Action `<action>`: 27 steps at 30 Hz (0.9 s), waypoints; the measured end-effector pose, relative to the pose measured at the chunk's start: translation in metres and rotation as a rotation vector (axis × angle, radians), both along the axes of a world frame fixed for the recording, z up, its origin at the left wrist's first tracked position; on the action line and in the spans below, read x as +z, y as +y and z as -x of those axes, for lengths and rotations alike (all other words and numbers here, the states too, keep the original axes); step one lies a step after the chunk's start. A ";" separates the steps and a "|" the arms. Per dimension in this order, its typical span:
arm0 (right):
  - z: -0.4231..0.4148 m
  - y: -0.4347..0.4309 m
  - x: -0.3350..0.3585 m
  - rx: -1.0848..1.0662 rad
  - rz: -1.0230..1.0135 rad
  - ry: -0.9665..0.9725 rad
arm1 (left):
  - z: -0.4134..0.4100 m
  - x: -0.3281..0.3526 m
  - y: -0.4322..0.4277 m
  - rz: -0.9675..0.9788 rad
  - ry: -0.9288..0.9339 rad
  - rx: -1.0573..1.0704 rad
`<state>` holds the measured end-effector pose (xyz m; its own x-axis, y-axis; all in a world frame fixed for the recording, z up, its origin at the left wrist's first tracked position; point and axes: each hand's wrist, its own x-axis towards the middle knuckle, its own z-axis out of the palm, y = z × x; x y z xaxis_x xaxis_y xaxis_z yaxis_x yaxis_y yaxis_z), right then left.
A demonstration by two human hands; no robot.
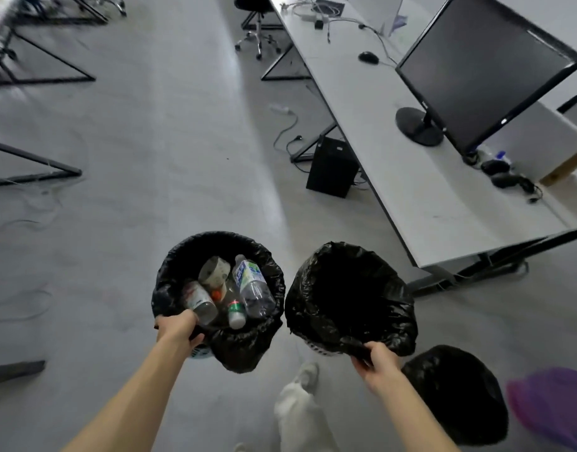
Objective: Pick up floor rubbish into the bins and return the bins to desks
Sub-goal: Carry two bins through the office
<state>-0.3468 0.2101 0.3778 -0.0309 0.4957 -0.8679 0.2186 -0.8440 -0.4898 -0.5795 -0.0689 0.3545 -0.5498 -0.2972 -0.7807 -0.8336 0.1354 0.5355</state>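
We've got two black-lined bins up off the grey floor (150,158), side by side and nearly touching — our left hand (177,329) is clamped over the near rim of the left bin (169,288), which holds plastic bottles (252,285) and a paper cup (213,272). Our right hand (380,358) pinches the liner at the near edge of the right bin (394,308), its inside just dark — the white desk (411,197) with its monitor (482,70) runs along the right.
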 end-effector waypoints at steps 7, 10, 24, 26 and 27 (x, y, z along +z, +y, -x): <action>0.114 0.079 -0.026 0.099 0.057 -0.025 | 0.104 -0.012 0.051 0.039 -0.021 0.093; 0.167 0.116 -0.025 0.172 0.072 -0.035 | 0.151 -0.011 0.076 0.016 -0.030 0.154; 0.457 0.230 -0.029 0.368 -0.014 -0.090 | 0.385 -0.031 0.148 -0.031 -0.027 0.325; 0.508 0.238 -0.031 0.370 -0.020 -0.105 | 0.435 -0.036 0.158 -0.048 -0.041 0.323; 0.530 0.242 -0.032 0.374 -0.034 -0.129 | 0.456 -0.036 0.163 -0.048 -0.060 0.316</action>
<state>-0.8767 0.4519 0.3461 -0.1064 0.4999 -0.8595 0.5691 -0.6782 -0.4649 -1.0353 0.0937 0.3189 -0.3887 -0.4075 -0.8264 -0.8608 -0.1594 0.4834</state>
